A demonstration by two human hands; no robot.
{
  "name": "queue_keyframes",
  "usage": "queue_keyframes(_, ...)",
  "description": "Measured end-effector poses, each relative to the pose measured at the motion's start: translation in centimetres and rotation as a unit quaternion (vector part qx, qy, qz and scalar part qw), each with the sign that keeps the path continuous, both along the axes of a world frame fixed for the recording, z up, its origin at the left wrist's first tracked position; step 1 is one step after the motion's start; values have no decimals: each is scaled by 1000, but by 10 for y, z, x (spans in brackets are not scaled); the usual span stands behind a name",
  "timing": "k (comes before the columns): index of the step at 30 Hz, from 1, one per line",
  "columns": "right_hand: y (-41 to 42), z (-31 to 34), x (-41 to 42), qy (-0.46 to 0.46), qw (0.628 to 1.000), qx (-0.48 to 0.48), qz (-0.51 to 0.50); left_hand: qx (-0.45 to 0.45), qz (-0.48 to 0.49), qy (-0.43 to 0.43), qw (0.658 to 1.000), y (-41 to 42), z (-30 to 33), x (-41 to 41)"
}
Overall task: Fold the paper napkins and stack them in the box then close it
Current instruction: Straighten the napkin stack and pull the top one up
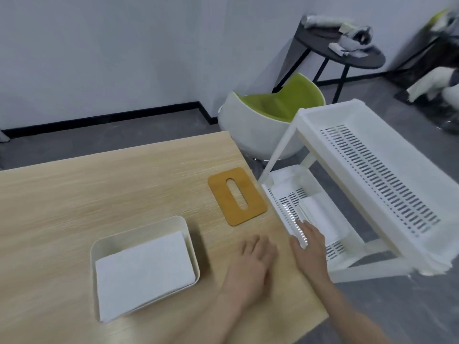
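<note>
A cream box [99, 247] stands on the wooden table [99, 184] at the lower left, with folded white napkins [144, 271] stacked inside and jutting over its near rim. Its wooden lid [223, 194], with an oval slot, lies flat on the table near the right edge. My left hand [253, 264] rests flat on the table right of the box, fingers relaxed, holding nothing. My right hand [310, 244] reaches past the table edge over the lower shelf of a white rack, fingers straight. White napkins [323, 217] lie on that shelf just beyond its fingertips.
A white slotted plastic rack [372, 155] stands against the table's right side, with a top tray and a lower shelf. Behind it are a green and white chair [273, 112] and a dark round side table [347, 55] with clutter.
</note>
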State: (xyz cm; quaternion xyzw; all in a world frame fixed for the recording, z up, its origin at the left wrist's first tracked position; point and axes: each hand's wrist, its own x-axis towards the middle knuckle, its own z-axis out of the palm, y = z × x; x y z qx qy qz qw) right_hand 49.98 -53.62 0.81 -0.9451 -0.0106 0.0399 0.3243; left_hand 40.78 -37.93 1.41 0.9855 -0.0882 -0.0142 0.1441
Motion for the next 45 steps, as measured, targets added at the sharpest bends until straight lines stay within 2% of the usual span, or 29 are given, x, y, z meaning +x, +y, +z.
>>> queue_keyframes(1,-5,-7,9,18,1000,-9,-19,11,-5,1,1000,1,-13,8)
queue_keyframes(4,-16,-28,29,44,997,-43,-45,-27,-34,54,998,8,-46,22)
queue_keyframes(7,-25,-44,49,36,994,-79,-64,-32,-59,12,998,18,-64,28)
queue_keyframes(12,-37,-58,95,22,984,-145,-100,-44,-46,-16,998,18,-71,25)
queue_keyframes(15,-44,-65,117,45,974,-189,-112,-32,-41,-50,997,18,-68,24)
queue_keyframes(21,-43,-74,136,77,962,-220,-145,-43,-34,-65,996,18,-69,23)
queue_keyframes(38,-49,-67,129,50,967,-113,-223,-40,-37,-91,994,17,-74,24)
queue_keyframes(45,-45,-61,130,26,961,-164,-220,-43,-37,-109,992,17,-75,24)
